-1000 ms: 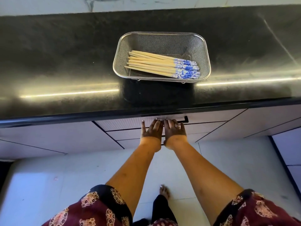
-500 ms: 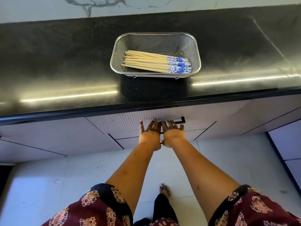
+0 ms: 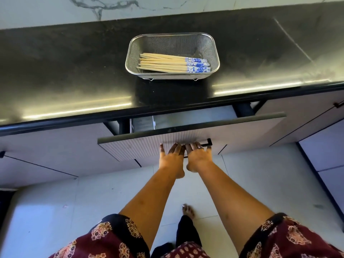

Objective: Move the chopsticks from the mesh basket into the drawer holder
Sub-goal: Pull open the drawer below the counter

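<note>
Several wooden chopsticks (image 3: pixel 167 65) with blue-and-white ends lie side by side in a steel mesh basket (image 3: pixel 202 40) on the black countertop. Below the counter, a ribbed white drawer (image 3: pixel 141 146) stands partly pulled out. A pale compartment (image 3: pixel 191 116) shows inside it, mostly hidden under the counter edge. My left hand (image 3: pixel 172 158) and my right hand (image 3: pixel 198 157) sit side by side, fingers curled around the black drawer handle (image 3: pixel 208 143).
The black countertop (image 3: pixel 65 71) runs across the view with a marble wall behind. Closed white cabinet fronts (image 3: pixel 37 153) flank the drawer. A pale tiled floor (image 3: pixel 260 183) lies below, with my bare foot (image 3: pixel 188 211) on it.
The drawer has slid out from shut to partly pulled out, with both hands on its handle moving toward me. The basket and chopsticks stay put.
</note>
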Demonstrator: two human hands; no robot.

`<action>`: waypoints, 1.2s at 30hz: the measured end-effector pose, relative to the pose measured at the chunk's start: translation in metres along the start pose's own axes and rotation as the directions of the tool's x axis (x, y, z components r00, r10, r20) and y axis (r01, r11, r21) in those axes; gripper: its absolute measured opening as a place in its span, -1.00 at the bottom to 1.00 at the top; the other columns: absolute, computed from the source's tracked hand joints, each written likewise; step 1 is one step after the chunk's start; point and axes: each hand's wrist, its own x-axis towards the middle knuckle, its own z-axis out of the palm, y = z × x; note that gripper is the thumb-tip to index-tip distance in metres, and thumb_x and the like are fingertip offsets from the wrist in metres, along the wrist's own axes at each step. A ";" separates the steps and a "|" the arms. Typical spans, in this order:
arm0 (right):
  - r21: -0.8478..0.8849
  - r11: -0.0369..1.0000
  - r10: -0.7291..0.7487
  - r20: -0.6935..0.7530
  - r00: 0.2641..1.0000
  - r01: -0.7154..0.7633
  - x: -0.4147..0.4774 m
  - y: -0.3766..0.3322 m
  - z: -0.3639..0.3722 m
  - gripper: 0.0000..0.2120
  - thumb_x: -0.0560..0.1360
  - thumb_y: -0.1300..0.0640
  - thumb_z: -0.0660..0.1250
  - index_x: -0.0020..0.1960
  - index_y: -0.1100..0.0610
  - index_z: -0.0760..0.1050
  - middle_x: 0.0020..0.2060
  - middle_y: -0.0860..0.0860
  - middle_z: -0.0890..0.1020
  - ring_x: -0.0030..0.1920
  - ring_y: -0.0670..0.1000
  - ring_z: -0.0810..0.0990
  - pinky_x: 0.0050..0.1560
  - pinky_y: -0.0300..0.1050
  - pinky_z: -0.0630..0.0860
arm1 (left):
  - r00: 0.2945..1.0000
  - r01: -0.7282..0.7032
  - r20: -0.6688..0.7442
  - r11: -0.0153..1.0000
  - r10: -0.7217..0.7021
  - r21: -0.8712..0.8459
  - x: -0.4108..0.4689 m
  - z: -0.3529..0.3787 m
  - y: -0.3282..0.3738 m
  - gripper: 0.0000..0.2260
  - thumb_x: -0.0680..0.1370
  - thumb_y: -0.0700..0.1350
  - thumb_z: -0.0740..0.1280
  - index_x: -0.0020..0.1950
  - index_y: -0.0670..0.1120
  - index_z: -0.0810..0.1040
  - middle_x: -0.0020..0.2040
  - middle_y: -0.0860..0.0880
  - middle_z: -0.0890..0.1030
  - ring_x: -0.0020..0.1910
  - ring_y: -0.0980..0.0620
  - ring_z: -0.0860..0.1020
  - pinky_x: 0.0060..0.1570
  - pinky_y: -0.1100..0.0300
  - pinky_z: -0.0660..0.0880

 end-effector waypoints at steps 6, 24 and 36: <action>-0.012 0.999 -0.036 -0.317 0.948 0.035 -0.054 -0.004 0.019 -0.34 0.46 0.04 0.36 0.48 0.04 0.17 0.46 0.04 0.30 0.48 0.09 0.23 0.46 0.21 0.11 | 0.984 -0.099 -0.152 0.995 0.093 -0.030 -0.044 -0.001 0.015 -0.38 0.52 0.05 0.29 0.52 -0.03 0.13 0.55 -0.04 0.14 0.54 -0.06 0.06 0.41 -0.30 -0.19; 0.109 0.994 0.011 -0.226 0.974 0.014 -0.137 -0.013 -0.010 -0.19 0.51 0.17 0.24 0.54 0.10 -0.25 0.56 0.02 -0.16 0.55 0.02 -0.17 0.48 0.16 -0.20 | 0.970 -0.038 -0.242 0.967 -0.024 -0.250 -0.125 -0.004 0.002 -0.15 0.52 0.05 0.28 0.52 -0.10 -0.29 0.57 -0.05 -0.23 0.53 -0.04 -0.25 0.48 -0.01 -0.22; 0.063 0.998 -0.019 -0.143 0.989 0.029 -0.189 -0.010 0.020 -0.17 0.52 0.14 0.23 0.53 0.11 -0.31 0.55 0.03 -0.22 0.54 0.04 -0.21 0.50 0.14 -0.16 | 0.979 -0.026 -0.202 0.963 -0.030 -0.269 -0.174 0.018 0.032 -0.14 0.52 0.05 0.28 0.52 -0.12 -0.29 0.56 -0.07 -0.26 0.53 -0.05 -0.28 0.47 0.00 -0.24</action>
